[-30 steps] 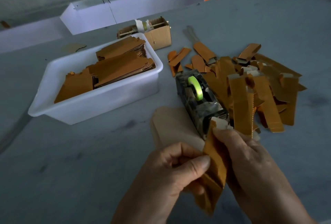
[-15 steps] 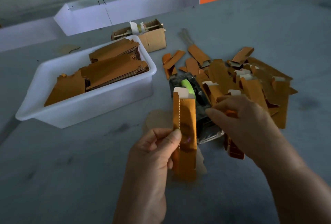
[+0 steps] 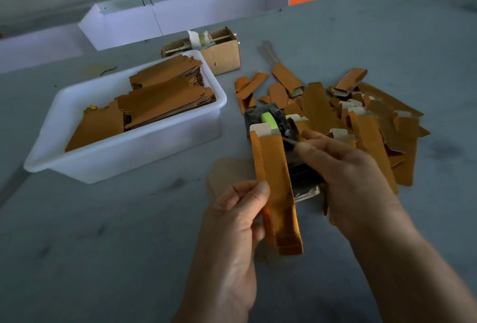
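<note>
1. Two hands in play. The left hand (image 3: 232, 224) pinches a flat orange carton sleeve (image 3: 276, 180) by its left edge, thumb on the front and fingers curled behind, so it stands roughly upright over the table (image 3: 103, 232).
2. The right hand (image 3: 346, 173) is just right of the sleeve, thumb and forefinger nipped on a thin strip of clear tape (image 3: 290, 140) up near the sleeve's top right edge.
3. The sleeve is long, narrow, glossy orange card with a pale uncoated tab on top. Its left edge looks kinda scalloped.
4. Right behind it, half hidden, sits a dark, blocky tape dispenser (image 3: 281, 121) with a lime-green roll.
5. Further right is a messy pile of the same sleeves (image 3: 374, 121).
6. On the left, a smooth white plastic tub (image 3: 144, 162) holds stacks of flat orange blanks (image 3: 160, 98). There's a small corrugated cardboard box (image 3: 222, 57) behind it.
</note>
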A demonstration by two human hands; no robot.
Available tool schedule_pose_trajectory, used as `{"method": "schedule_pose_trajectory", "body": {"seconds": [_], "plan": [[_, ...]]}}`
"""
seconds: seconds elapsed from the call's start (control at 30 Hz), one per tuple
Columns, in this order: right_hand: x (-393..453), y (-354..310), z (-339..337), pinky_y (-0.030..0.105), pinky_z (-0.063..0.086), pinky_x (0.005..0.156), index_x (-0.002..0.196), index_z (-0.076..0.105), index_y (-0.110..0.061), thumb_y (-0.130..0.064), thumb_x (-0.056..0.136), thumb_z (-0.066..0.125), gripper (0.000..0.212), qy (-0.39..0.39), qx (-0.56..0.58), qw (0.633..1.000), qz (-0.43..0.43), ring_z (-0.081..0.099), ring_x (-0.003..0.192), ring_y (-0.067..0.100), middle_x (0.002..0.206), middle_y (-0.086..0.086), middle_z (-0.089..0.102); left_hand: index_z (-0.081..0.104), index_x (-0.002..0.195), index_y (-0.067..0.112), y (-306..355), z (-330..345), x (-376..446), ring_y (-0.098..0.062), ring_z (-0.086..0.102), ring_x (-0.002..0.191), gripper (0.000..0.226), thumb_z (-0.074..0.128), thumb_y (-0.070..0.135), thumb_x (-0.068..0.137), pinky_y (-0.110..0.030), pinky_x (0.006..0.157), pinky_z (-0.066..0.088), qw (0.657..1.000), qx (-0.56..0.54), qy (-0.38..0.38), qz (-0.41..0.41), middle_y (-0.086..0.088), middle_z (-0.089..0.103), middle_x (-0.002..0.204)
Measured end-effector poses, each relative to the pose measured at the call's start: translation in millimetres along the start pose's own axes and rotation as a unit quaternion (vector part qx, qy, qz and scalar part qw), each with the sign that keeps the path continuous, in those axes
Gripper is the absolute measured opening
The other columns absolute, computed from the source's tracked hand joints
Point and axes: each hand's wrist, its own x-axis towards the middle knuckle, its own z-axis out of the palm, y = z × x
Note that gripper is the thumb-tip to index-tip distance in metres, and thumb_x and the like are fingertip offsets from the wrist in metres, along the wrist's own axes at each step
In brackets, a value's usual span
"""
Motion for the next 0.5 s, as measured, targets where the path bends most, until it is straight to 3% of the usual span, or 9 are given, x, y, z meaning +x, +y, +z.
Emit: {"method": "schedule_pose_trajectory", "body": {"seconds": [0.03,0.07,0.1,0.17,0.23,0.27,0.37,0.5], "plan": [[-2.7,-0.8,-0.6,0.016,0.052,0.064,0.069,0.070,-0.019,-0.029,0.071,0.066,0.011,-0.001,0.064,0.998,0.008,0.066,0.092,0.005,0.114,-0.013,0.062,0.070,0.074,0.013,0.0,-0.4,-0.2,-0.014,0.044,0.055,0.009,0.069,0.020,0.068,-0.014,0.037,0.031,1.000,-0.012,-0.003,-0.010,-0.016,0.059,0.074],[-4.8,-1.0,-2.2,0.018,0.051,0.068,0.069,0.069,-0.019,-0.029,0.072,0.067,0.011,0.011,0.049,0.999,-0.007,0.064,0.097,0.005,0.118,-0.015,0.059,0.069,0.075,0.012,0.5,-1.4,-0.8,-0.013,0.045,0.055,0.009,0.068,0.019,0.069,-0.014,0.036,0.031,1.000,-0.022,-0.004,-0.015,-0.016,0.060,0.074],[-6.6,-0.3,-4.9,0.017,0.048,0.072,0.068,0.068,-0.021,-0.029,0.076,0.067,0.011,0.034,-0.034,0.998,-0.041,0.060,0.101,0.002,0.120,-0.019,0.056,0.069,0.072,0.012,1.6,-2.2,-0.7,-0.011,0.047,0.053,0.007,0.068,0.018,0.069,-0.013,0.036,0.031,0.999,-0.029,-0.005,-0.015,-0.013,0.061,0.071],[-11.2,1.4,-8.7,0.021,0.048,0.074,0.070,0.065,-0.028,-0.032,0.079,0.064,0.010,0.081,-0.243,0.961,-0.103,0.053,0.103,0.003,0.120,-0.023,0.048,0.068,0.068,0.014,4.5,-3.7,-0.2,-0.008,0.048,0.048,0.004,0.067,0.018,0.066,-0.013,0.035,0.032,0.999,-0.036,-0.002,-0.013,-0.006,0.062,0.065],[-15.6,5.6,-9.7,0.038,0.053,0.077,0.072,0.063,-0.027,-0.031,0.081,0.065,0.010,0.096,-0.315,0.938,-0.111,0.052,0.105,0.013,0.120,-0.020,0.045,0.066,0.067,0.014,7.3,-5.0,0.4,-0.006,0.047,0.047,0.004,0.067,0.018,0.065,-0.013,0.035,0.030,0.999,-0.034,0.006,-0.012,-0.003,0.062,0.062],[-17.7,8.4,-9.8,0.038,0.054,0.077,0.073,0.063,-0.026,-0.029,0.081,0.065,0.009,0.094,-0.313,0.939,-0.104,0.053,0.105,0.017,0.121,-0.018,0.046,0.066,0.066,0.015,8.4,-5.6,0.6,-0.007,0.046,0.046,0.004,0.067,0.018,0.066,-0.013,0.035,0.029,0.999,-0.032,0.007,-0.009,-0.002,0.061,0.060],[-21.5,15.5,-9.1,0.013,0.044,0.070,0.073,0.064,-0.024,-0.025,0.081,0.066,0.009,0.098,-0.308,0.939,-0.114,0.053,0.102,0.010,0.124,-0.014,0.048,0.066,0.064,0.015,9.9,-5.1,-0.3,-0.011,0.040,0.048,0.006,0.068,0.018,0.068,-0.014,0.034,0.026,1.000,-0.010,0.002,0.007,-0.004,0.057,0.059],[-23.2,21.0,-7.1,0.001,0.043,0.063,0.071,0.064,-0.023,-0.021,0.080,0.067,0.009,0.107,-0.298,0.939,-0.137,0.052,0.093,-0.008,0.125,-0.015,0.047,0.065,0.065,0.014,12.2,2.7,-3.5,-0.008,0.041,0.045,0.007,0.068,0.019,0.067,-0.013,0.035,0.026,0.999,0.016,-0.020,0.043,-0.002,0.056,0.058]]}}
